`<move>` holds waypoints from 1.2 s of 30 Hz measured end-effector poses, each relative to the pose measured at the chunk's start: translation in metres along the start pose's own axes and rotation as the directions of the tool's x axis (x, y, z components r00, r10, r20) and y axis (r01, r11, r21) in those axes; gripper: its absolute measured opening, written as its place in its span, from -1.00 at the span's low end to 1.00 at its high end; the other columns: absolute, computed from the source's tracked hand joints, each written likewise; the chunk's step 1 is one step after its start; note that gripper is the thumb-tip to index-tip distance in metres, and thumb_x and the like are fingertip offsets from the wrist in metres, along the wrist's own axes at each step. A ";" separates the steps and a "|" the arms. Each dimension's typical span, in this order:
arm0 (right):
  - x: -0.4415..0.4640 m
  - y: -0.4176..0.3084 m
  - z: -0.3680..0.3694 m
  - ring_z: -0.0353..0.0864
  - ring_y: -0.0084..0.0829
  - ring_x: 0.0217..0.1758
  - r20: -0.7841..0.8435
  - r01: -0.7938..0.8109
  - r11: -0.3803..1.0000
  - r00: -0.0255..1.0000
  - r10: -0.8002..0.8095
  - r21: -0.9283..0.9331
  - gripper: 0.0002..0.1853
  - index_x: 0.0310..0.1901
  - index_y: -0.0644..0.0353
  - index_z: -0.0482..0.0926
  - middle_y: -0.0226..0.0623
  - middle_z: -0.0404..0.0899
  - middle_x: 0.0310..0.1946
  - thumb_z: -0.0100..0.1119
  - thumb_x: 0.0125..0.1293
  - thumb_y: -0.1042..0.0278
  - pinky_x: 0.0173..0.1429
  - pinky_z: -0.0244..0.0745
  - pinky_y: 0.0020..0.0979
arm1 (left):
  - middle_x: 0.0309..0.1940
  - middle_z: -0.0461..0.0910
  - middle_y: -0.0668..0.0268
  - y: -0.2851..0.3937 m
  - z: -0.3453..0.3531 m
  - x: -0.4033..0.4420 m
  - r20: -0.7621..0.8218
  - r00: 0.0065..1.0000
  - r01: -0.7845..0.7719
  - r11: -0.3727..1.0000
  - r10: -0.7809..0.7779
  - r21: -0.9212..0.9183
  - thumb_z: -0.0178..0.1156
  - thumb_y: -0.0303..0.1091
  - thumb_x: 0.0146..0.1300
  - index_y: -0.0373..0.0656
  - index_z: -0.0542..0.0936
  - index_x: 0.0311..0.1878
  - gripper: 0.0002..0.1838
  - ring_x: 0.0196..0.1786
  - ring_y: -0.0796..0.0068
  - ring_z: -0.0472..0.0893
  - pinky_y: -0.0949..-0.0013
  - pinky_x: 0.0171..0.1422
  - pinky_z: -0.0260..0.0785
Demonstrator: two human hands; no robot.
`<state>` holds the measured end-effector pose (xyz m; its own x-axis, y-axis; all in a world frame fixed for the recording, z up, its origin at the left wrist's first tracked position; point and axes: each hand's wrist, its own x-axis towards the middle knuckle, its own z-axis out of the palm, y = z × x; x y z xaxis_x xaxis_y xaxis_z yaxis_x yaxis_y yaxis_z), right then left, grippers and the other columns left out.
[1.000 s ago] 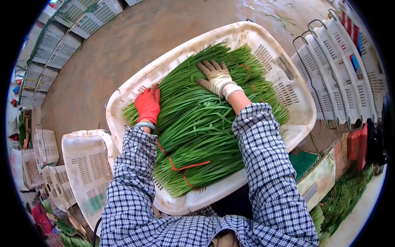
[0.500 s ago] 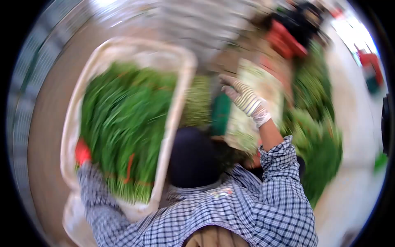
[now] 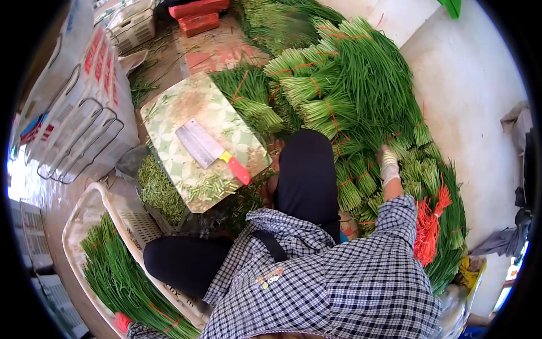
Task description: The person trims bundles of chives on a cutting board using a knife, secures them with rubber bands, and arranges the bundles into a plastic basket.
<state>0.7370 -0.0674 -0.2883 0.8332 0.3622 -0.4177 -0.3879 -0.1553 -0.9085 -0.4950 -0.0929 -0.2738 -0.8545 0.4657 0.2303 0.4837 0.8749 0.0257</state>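
My right hand (image 3: 388, 164), in a striped pale glove, reaches onto a large pile of bundled garlic chives (image 3: 372, 79) at the right; its fingers are blurred and partly lost among the stems. My left hand (image 3: 121, 322), in a red glove, is at the lower left against the chives (image 3: 116, 271) in a white plastic basket (image 3: 76, 226); its fingers cannot be made out. Between my knees and the pile, a cleaver (image 3: 200, 142) with a red and yellow handle lies on a patterned board (image 3: 164, 118) with cut stem ends (image 3: 212, 186) around it.
Red ties (image 3: 426, 231) hang in a bunch by my right forearm. Trimmed ends (image 3: 161, 189) heap up left of the board. Stacked white crates (image 3: 93, 107) stand at the left. A red stool (image 3: 197, 22) is at the top, and a pale wall (image 3: 463, 85) runs along the right.
My view has swung right, from the basket to the board and the chive pile. My right hand has moved from over the board to the pile. My left hand stays by the basket.
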 end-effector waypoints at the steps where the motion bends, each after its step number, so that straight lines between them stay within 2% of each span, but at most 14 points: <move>1: -0.019 0.017 0.007 0.63 -0.17 -0.01 -0.003 0.063 0.952 0.998 -0.067 -0.300 -0.36 0.31 0.19 0.34 -0.01 0.60 0.03 0.13 0.31 -0.03 0.08 0.50 -0.09 | 0.14 0.52 -0.13 0.018 -0.003 -0.006 -0.036 0.998 -0.057 0.997 0.055 -0.051 -0.13 -0.02 0.42 -0.33 0.45 0.26 -0.41 0.21 -0.05 0.49 0.12 0.30 0.30; 5: -0.057 0.045 0.075 0.64 -0.33 -0.30 0.182 0.012 0.967 0.983 0.035 -0.254 -0.44 0.21 0.17 0.45 -0.19 0.66 -0.10 0.16 0.30 -0.02 -0.13 0.54 -0.23 | 0.33 0.34 -0.12 0.125 -0.036 -0.071 -0.103 0.930 -0.368 0.879 0.353 -0.303 -0.04 -0.10 0.42 -0.40 0.31 0.36 -0.38 0.40 -0.01 0.32 0.25 0.49 0.10; 9: -0.005 0.080 0.118 0.63 -0.35 -0.24 0.429 -0.067 0.969 0.888 0.166 -0.236 -0.46 0.22 0.18 0.45 -0.15 0.65 -0.10 0.20 0.31 0.01 -0.15 0.51 -0.32 | 0.35 0.33 -0.10 0.207 -0.064 -0.157 -0.081 0.860 -0.493 0.780 0.503 -0.387 -0.03 -0.10 0.44 -0.39 0.32 0.36 -0.40 0.41 0.04 0.31 0.25 0.50 0.09; 10: -0.043 0.055 0.143 0.51 -0.48 -0.54 0.274 -0.099 0.989 0.953 0.126 -0.111 -0.60 0.08 0.23 0.53 -0.38 0.57 -0.45 0.18 0.27 0.20 -0.50 0.27 -0.49 | 0.35 0.33 -0.10 0.223 -0.074 -0.182 -0.022 0.844 -0.483 0.741 0.536 -0.466 -0.05 -0.09 0.46 -0.38 0.31 0.37 -0.40 0.41 0.05 0.32 0.25 0.50 0.09; 13: -0.029 0.066 0.184 0.44 -0.52 -0.59 0.239 -0.087 0.995 0.966 0.094 -0.041 -0.61 0.09 0.22 0.53 -0.38 0.55 -0.47 0.16 0.27 0.22 -0.53 0.21 -0.52 | 0.35 0.33 -0.09 0.227 -0.077 -0.202 0.098 0.842 -0.378 0.711 0.530 -0.593 -0.10 -0.03 0.50 -0.38 0.27 0.40 -0.37 0.41 0.09 0.33 0.27 0.49 0.10; 14: -0.007 0.071 0.180 0.42 -0.54 -0.58 0.409 -0.114 0.994 0.906 0.107 -0.008 -0.59 0.10 0.23 0.52 -0.35 0.55 -0.45 0.16 0.27 0.24 -0.53 0.19 -0.53 | 0.34 0.35 -0.08 0.224 -0.077 -0.207 0.139 0.846 -0.326 0.704 0.515 -0.631 -0.10 -0.02 0.51 -0.38 0.26 0.40 -0.36 0.39 0.12 0.36 0.30 0.47 0.11; 15: 0.008 0.079 0.187 0.58 -0.42 -0.38 0.345 -0.123 0.989 0.927 0.146 -0.086 -0.46 0.21 0.19 0.43 -0.20 0.63 -0.15 0.27 0.26 0.15 -0.42 0.41 -0.46 | 0.33 0.37 -0.07 0.228 -0.079 -0.210 0.176 0.846 -0.273 0.693 0.503 -0.668 -0.11 0.00 0.51 -0.39 0.25 0.40 -0.35 0.37 0.15 0.38 0.32 0.46 0.13; 20: 0.034 0.090 0.208 0.44 -0.48 -0.51 0.258 -0.110 0.993 0.961 0.094 0.044 -0.48 0.23 0.16 0.41 -0.37 0.51 -0.37 0.24 0.26 0.22 -0.48 0.31 -0.46 | 0.06 0.59 -0.01 0.240 -0.090 -0.229 0.161 0.862 -0.297 0.736 0.481 -0.608 -0.11 -0.05 0.52 -0.30 0.37 0.35 -0.45 0.01 0.23 0.59 0.26 0.14 0.36; 22: 0.036 0.087 0.215 0.30 -0.52 -0.63 0.119 -0.100 0.992 0.989 0.091 0.070 -0.50 0.23 0.17 0.40 -0.41 0.44 -0.44 0.20 0.28 0.27 -0.56 0.18 -0.44 | 0.01 0.59 -0.03 0.237 -0.082 -0.225 0.136 0.857 -0.346 0.752 0.496 -0.562 -0.08 -0.07 0.51 -0.30 0.41 0.30 -0.48 -0.01 0.18 0.60 0.23 0.11 0.37; 27: 0.048 0.091 0.220 0.25 -0.51 -0.68 0.204 -0.125 0.986 0.974 0.100 0.111 -0.51 0.21 0.16 0.39 -0.41 0.40 -0.48 0.23 0.27 0.29 -0.62 0.11 -0.42 | -0.08 0.60 -0.07 0.231 -0.076 -0.219 0.100 0.814 -0.459 0.739 0.572 -0.493 -0.03 -0.13 0.46 -0.31 0.49 0.18 -0.55 -0.04 0.00 0.59 0.14 0.06 0.38; 29: 0.055 0.094 0.227 0.10 -0.54 -0.75 0.191 -0.148 0.979 0.974 0.119 0.142 -0.49 0.24 0.15 0.33 -0.48 0.23 -0.58 0.22 0.29 0.31 -0.67 -0.02 -0.43 | -0.08 0.60 -0.07 0.237 -0.079 -0.225 0.059 0.815 -0.467 0.713 0.577 -0.522 -0.03 -0.14 0.45 -0.31 0.49 0.19 -0.55 -0.04 -0.06 0.59 0.11 0.06 0.37; 32: 0.046 0.084 0.229 0.32 -0.46 -0.62 0.221 -0.120 0.986 0.971 0.092 0.115 -0.44 0.28 0.14 0.32 -0.37 0.43 -0.44 0.24 0.28 0.24 -0.56 0.26 -0.37 | -0.07 0.60 -0.09 0.237 -0.080 -0.224 0.063 0.817 -0.468 0.723 0.573 -0.508 -0.02 -0.14 0.45 -0.34 0.48 0.19 -0.54 -0.05 -0.06 0.59 0.11 0.06 0.38; 34: 0.043 0.082 0.239 0.53 -0.28 -0.03 -0.006 0.074 0.997 0.997 -0.074 0.035 -0.42 0.22 0.35 0.42 -0.13 0.52 0.12 0.25 0.24 0.21 0.10 0.40 -0.34 | -0.07 0.60 -0.09 0.239 -0.080 -0.223 0.061 0.808 -0.485 0.720 0.586 -0.496 -0.02 -0.14 0.45 -0.35 0.48 0.19 -0.54 -0.05 -0.06 0.59 0.11 0.06 0.38; 36: 0.047 0.078 0.243 0.52 -0.28 -0.04 -0.054 0.049 0.998 0.997 -0.047 0.027 -0.44 0.18 0.38 0.44 -0.14 0.52 0.10 0.26 0.23 0.19 0.12 0.38 -0.33 | 0.00 0.59 -0.08 0.239 -0.085 -0.223 0.149 0.818 -0.429 0.762 0.555 -0.485 0.00 -0.14 0.43 -0.34 0.44 0.24 -0.51 0.02 -0.04 0.58 0.14 0.12 0.37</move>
<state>0.6501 0.1605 -0.3756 0.8707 0.3190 -0.3743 -0.3574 -0.1125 -0.9271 -0.1724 0.0008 -0.2362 -0.4587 0.8867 0.0577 0.8272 0.4024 0.3923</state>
